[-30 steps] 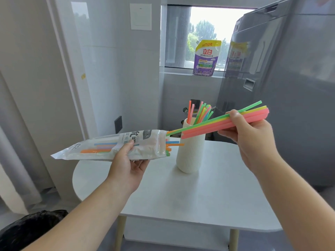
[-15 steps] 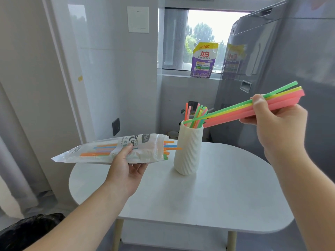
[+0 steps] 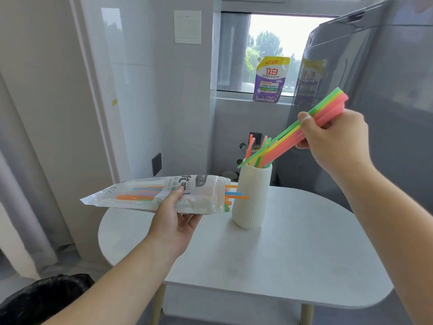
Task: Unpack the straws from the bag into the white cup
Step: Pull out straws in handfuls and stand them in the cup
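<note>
Midway, the right hand (image 3: 332, 137) is gripping a straw bundle (image 3: 290, 134) entering the white cup (image 3: 251, 195), while the left hand (image 3: 174, 221) is clutching the bag (image 3: 150, 193), several straws remaining inside.

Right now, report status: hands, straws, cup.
Right hand gripping straw bundle, tips at white cup mouth. Left hand holding bag, straws remaining inside. Nothing blocking cup.

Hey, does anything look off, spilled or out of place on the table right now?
Nothing spilled or damaged. The white cup stands upright on the table. The only loose end: a few straws poke out of the open bag held level in the left hand, so they might slide out.
</note>
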A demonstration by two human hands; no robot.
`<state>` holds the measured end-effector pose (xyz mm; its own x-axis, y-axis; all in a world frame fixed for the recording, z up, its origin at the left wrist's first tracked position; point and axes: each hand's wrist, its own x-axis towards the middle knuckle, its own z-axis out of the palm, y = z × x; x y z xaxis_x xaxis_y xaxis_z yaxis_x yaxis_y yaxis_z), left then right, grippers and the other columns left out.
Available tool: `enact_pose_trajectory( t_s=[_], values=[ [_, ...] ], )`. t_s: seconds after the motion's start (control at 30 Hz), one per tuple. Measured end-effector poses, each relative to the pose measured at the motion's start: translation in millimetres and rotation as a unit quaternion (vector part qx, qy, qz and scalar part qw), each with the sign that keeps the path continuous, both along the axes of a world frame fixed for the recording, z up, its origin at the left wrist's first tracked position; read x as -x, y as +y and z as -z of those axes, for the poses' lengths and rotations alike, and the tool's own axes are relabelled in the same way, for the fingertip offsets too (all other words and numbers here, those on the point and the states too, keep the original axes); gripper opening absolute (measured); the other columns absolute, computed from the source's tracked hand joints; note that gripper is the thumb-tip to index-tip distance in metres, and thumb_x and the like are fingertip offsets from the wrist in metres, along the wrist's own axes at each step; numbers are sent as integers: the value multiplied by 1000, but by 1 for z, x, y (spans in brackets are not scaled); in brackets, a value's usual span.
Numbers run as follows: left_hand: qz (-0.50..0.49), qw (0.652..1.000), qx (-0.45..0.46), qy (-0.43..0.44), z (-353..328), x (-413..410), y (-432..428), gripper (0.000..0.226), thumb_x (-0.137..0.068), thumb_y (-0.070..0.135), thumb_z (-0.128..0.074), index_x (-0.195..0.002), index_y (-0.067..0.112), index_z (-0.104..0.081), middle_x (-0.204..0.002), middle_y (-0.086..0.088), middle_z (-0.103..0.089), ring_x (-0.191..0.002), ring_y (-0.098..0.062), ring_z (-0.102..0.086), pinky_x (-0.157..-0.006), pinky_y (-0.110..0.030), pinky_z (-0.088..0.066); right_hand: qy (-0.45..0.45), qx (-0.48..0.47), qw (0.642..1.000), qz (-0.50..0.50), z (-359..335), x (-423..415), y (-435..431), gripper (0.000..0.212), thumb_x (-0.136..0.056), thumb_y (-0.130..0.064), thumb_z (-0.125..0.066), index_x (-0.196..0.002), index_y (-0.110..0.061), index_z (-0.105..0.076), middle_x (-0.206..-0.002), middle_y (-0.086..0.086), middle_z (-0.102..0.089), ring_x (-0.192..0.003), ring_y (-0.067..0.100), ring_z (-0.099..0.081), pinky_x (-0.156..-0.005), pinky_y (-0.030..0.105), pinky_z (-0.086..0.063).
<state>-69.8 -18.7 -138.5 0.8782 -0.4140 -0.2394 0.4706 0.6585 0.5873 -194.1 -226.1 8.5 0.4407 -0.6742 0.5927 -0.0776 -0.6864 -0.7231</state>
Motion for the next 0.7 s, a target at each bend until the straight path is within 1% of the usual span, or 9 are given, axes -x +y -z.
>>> enact_pose_trajectory(
  t_s=[0.07,0.1,0.17,0.23,0.33,0.47,0.57,0.7],
  values=[
    [1,1000,4,-1,0,0,0,33,-94,15,-66,-127,19,-65,-94,-4,-81,-79,-18,-78,-62,-33,-64,-3,13,1000,10,-6,-2,0,26,-94,-35,-64,-81,-13,-70,-76,0,-73,-62,15,-74,-59,27,-58],
    [2,1000,6,-1,0,0,0,32,-94,15,-66,-126,19,-66,-95,-4,-81,-79,-18,-78,-63,-34,-65,-9,16,1000,15,-9,-1,0,24,-93,-35,-64,-79,-16,-69,-74,-2,-72,-61,14,-74,-59,27,-59],
    [5,1000,7,-1,-1,0,0,31,-94,15,-66,-125,19,-66,-95,-4,-80,-80,-19,-78,-65,-34,-65,-23,10,999,20,-12,3,-2,23,-93,-35,-64,-75,-21,-65,-73,-5,-71,-55,11,-73,-52,22,-56],
    [7,1000,7,1,-1,0,0,30,-94,15,-67,-124,19,-67,-96,-5,-80,-83,-19,-78,-65,-34,-65,-32,-1,999,23,-12,8,-4,21,-92,-34,-65,-76,-21,-64,-75,-4,-71,-52,8,-71,-42,14,-49],
    [9,1000,6,2,-1,-1,0,28,-94,14,-67,-121,18,-67,-92,-4,-80,-83,-19,-77,-64,-34,-65,-28,-10,999,19,-10,11,-6,20,-92,-33,-65,-78,-19,-64,-76,-2,-71,-52,3,-70,-37,10,-42],
    [12,1000,6,3,-1,-1,-1,31,-94,14,-67,-124,17,-67,-92,-4,-80,-81,-18,-77,-65,-34,-65,-11,-17,1000,-2,-10,6,-3,19,-93,-32,-65,-79,-19,-62,-78,-3,-70,-52,10,-72,-38,11,-44],
    [15,1000,6,2,0,0,-1,30,-94,14,-67,-124,17,-67,-91,-3,-80,-78,-18,-78,-63,-34,-64,18,-8,1000,-18,-13,-5,-3,19,-94,-32,-64,-79,-21,-62,-76,-5,-70,-57,12,-73,-47,18,-53],
    [17,1000,4,-1,1,0,-1,27,-94,14,-66,-121,18,-68,-91,-3,-81,-77,-17,-78,-63,-33,-64,58,1,998,-31,-15,-24,-7,18,-95,-33,-63,-95,-15,-64,-79,-1,-70,-60,13,-73,-53,22,-58]
  ],
)
